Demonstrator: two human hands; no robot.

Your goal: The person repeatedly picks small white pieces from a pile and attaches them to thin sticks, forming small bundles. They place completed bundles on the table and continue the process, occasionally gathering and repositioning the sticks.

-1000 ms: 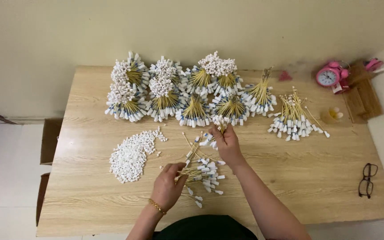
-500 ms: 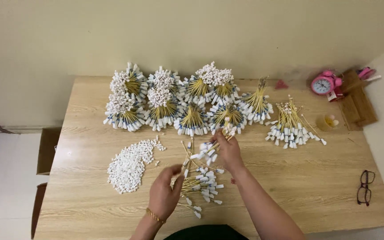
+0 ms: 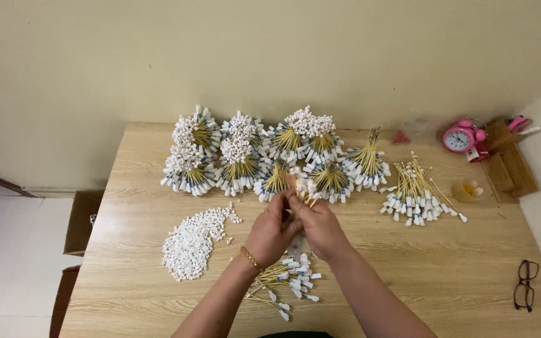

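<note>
Wooden table [image 3: 446, 275] fills the view. Left hand [image 3: 270, 230] and right hand [image 3: 320, 226] meet at centre, both grasping a stick bundle [image 3: 305, 188]; caps [image 3: 192, 244] at 9 o'clock.

A plain room at home, used for piecework. A wooden surface [image 3: 158, 156] against a bare wall carries a pink alarm clock [image 3: 458, 138], eyeglasses [image 3: 525, 285] and bundled sticks [image 3: 239, 156].

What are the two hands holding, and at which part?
Both the left hand and right hand grip a small bundle of sticks by its lower stems, white tips upward.
</note>
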